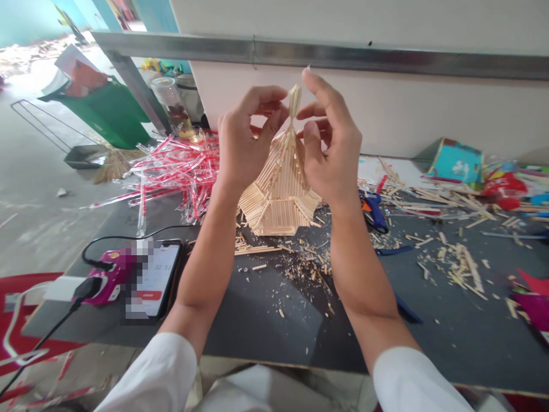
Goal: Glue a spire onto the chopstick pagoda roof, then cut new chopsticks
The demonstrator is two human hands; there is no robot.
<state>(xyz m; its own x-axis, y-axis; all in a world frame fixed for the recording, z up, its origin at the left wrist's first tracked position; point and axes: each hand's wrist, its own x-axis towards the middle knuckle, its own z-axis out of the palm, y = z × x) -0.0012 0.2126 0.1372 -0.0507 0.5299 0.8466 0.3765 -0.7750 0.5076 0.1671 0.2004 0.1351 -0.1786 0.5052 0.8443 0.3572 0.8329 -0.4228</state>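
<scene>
A roof-shaped model of thin pale wooden sticks [278, 214] stands on the dark table, with a narrow bundled spire [294, 103] at its top. My left hand [253, 129] is raised just left of the spire, fingers bent, with a gap between index fingertip and thumb. On the other side is my right hand [332, 134], its index finger pointing up and the other fingers loosely curled beside the spire. A tiny whitish bit shows at that index fingertip, too small to name. Neither hand visibly grips the model, though some fingertips are hidden behind the spire.
Red-and-clear plastic wrappers [180, 169] are heaped at left. A phone [160, 280] lies beside a purple power strip [114, 274] with cables. A blue glue gun [374, 212] rests behind my right forearm. Stick scraps [465, 266] litter the table; a metal rail [343, 57] crosses behind.
</scene>
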